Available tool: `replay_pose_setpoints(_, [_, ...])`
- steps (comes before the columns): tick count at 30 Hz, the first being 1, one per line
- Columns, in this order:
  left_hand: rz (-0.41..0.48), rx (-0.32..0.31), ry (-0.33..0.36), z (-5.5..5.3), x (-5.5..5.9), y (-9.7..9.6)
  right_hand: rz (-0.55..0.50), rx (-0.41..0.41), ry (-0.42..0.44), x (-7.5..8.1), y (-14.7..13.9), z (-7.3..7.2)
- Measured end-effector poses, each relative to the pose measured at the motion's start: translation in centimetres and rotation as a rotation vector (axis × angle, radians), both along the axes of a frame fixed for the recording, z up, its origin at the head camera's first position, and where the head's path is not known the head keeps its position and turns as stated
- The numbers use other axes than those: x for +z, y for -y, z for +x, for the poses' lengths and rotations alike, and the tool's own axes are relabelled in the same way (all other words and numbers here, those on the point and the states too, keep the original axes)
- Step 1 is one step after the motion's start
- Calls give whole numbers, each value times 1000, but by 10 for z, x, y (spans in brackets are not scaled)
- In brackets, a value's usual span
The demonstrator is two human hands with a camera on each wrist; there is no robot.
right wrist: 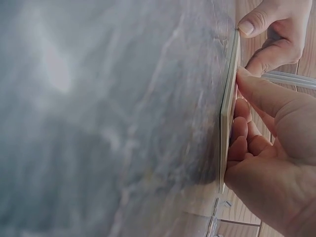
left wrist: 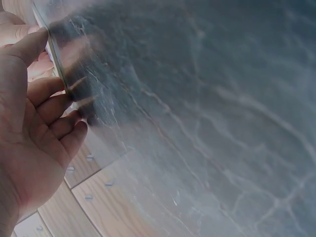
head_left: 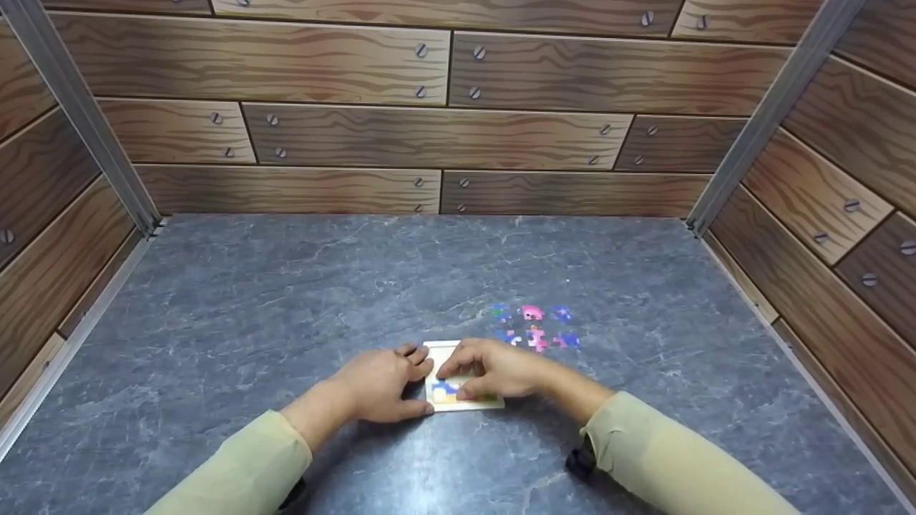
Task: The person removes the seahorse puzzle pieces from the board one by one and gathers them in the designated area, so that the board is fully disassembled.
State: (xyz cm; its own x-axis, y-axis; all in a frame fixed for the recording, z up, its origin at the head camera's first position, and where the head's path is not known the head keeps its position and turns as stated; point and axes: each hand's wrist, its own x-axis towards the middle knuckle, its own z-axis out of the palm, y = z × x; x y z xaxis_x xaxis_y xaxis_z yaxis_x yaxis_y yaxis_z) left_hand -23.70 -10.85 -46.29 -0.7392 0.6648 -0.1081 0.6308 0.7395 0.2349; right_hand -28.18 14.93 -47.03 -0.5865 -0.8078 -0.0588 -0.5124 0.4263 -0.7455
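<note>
A small puzzle board (head_left: 442,352) with a pale raised rim lies on the table in front of me. Blue, white and yellow puzzle pieces (head_left: 444,391) fill part of its near side. My left hand (head_left: 383,385) rests along the board's left edge, thumb at the near corner and fingers further up; the left wrist view shows the hand (left wrist: 42,123) with fingers loosely bent. Over the board, my right hand (head_left: 501,368) curls its index finger and thumb down around a blue puzzle piece. In the right wrist view that hand (right wrist: 276,133) partly hides the board's edge (right wrist: 228,113).
Several loose puzzle pieces, among them a pink piece (head_left: 532,312) and a blue piece (head_left: 567,340), lie in two rows beyond the board to the right. The grey marbled table (head_left: 286,279) is bounded by wood-patterned walls (head_left: 343,136) with metal corner posts (head_left: 773,107).
</note>
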Motion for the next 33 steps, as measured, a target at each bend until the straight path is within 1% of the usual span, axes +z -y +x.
replay_pose_setpoints(8, [9,1,4,-1,2,-2,-23,3,6,2,-2,1])
replay_pose_setpoints(19, [8,-12,-17,-1,1,-1,-27,5,16,1,-1,0])
replay_pose_setpoints(25, [-1,-7,-15,0,1,-1,-21,-5,11,-2,-1,0])
replay_pose_setpoints(33, [7,-8,-17,0,-2,1,-17,-17,19,-3,1,0])
